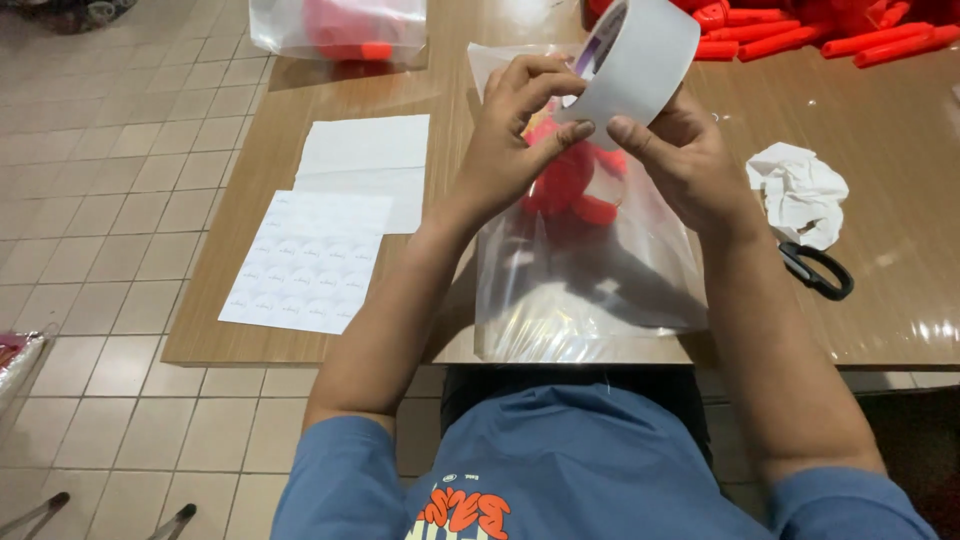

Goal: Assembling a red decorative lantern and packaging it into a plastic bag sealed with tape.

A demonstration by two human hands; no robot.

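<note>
Picking at the loose end, head view: roll of white tape [640,62] held above a clear plastic bag [585,270] on the worktop [890,150], left hand [510,140] closed round its near edge with thumb tip pressed to the outer wrap, right hand [680,150] curled underneath, thumb on the face. Roll tilted, core opening facing up-left, axis slanting away to the right. Best practice, by judgement: steady the roll with the right, run a left nail along the wrap to lift the end cleanly.

The black-handled scissors [818,270] are half hidden by crumpled white paper [800,190]; the red plastic sticks [800,40] are cut off by the top edge.
</note>
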